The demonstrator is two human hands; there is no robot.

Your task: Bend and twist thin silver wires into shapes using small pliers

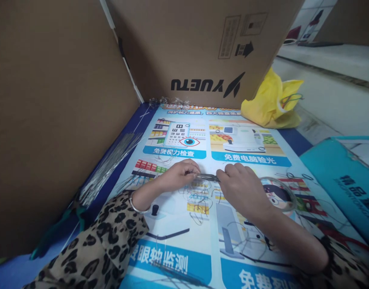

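Note:
My right hand point(241, 190) is closed round the handles of a pair of slim metal pliers point(207, 177), whose jaws point left. At the jaw tips, my left hand point(184, 173) is pinched shut. What sits between its fingers is too small to make out. Just under the pliers, several thin bent wire pieces point(199, 208) lie on a printed poster point(184, 224). A coil of clear wire point(288, 192) rests beside my right forearm. More thin dark wires point(184, 275) lie at the poster's near edge.
Cardboard walls point(202, 48) rise at the back and left. A bundle of straight wires point(107, 168) and green-handled pliers point(59, 228) lie on the left. To the right are a yellow bag point(268, 106), a teal box point(343, 184) and a red-handled tool point(343, 237).

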